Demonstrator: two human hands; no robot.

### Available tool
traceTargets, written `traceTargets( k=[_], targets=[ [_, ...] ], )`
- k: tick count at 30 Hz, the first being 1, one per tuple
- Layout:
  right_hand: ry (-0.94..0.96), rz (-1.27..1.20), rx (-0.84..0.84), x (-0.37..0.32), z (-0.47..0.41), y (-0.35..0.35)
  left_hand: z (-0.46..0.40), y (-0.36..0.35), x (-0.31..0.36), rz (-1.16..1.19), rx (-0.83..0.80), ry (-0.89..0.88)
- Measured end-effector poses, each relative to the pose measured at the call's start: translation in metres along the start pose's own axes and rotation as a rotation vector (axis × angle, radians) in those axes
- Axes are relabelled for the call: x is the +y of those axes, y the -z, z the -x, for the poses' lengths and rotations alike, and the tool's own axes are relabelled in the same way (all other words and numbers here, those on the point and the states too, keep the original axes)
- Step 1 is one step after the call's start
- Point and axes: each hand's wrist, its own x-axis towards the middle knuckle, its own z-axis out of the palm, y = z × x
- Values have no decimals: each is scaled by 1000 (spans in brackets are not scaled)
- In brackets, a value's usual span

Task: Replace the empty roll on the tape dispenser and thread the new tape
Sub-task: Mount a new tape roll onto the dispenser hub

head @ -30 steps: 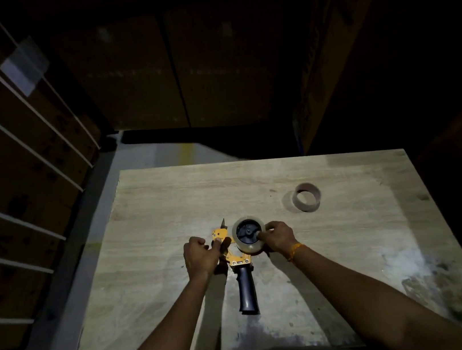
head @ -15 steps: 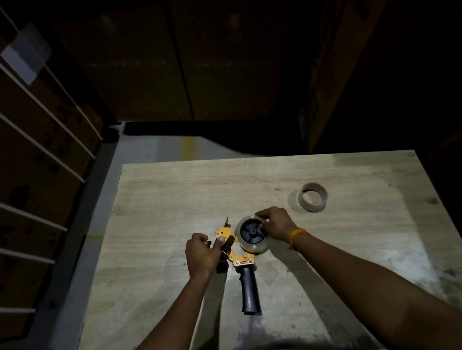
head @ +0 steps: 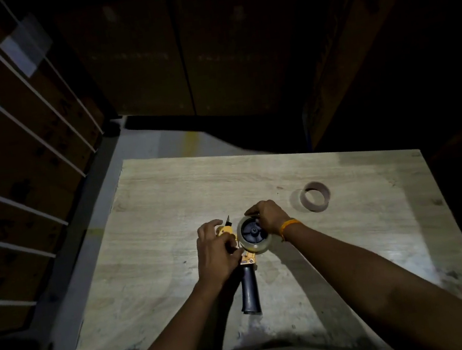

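An orange tape dispenser with a black handle lies flat on the wooden table, handle toward me. A clear tape roll sits on its black hub. My left hand presses on the orange frame, fingers partly lifted near the blade end. My right hand curls over the far edge of the roll, fingertips on its rim. The empty brown cardboard core lies apart at the right. No free tape end is visible.
Stacked cardboard boxes with white straps stand at the left, more dark boxes behind and to the right. A grey floor strip runs along the table's left edge. The table's near right part is scuffed and shiny.
My right hand has slid from the roll's right side up over its far edge. My left hand's fingers have spread a little on the frame. The dispenser has stayed in place.
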Motion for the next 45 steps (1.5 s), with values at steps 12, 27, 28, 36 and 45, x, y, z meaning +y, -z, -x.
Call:
traceTargets(
  k=[12,27,28,36,45],
  targets=[
    [46,73,62,1,-2,-7,-29,-20,39,-389,-281,246],
    [-109,-211,156,-6,38,-29,-29,-33,11,-261,-224,221],
    [-138,-246,215,-10,54,-38,-30,-35,9,-252,-224,221],
    [-159,68,190,-33,129,-97,-40,-20,3,-305,-330,94],
    [-104,-27,17,-37,118,-89,-48,6,8,-397,-414,-88]
  ],
)
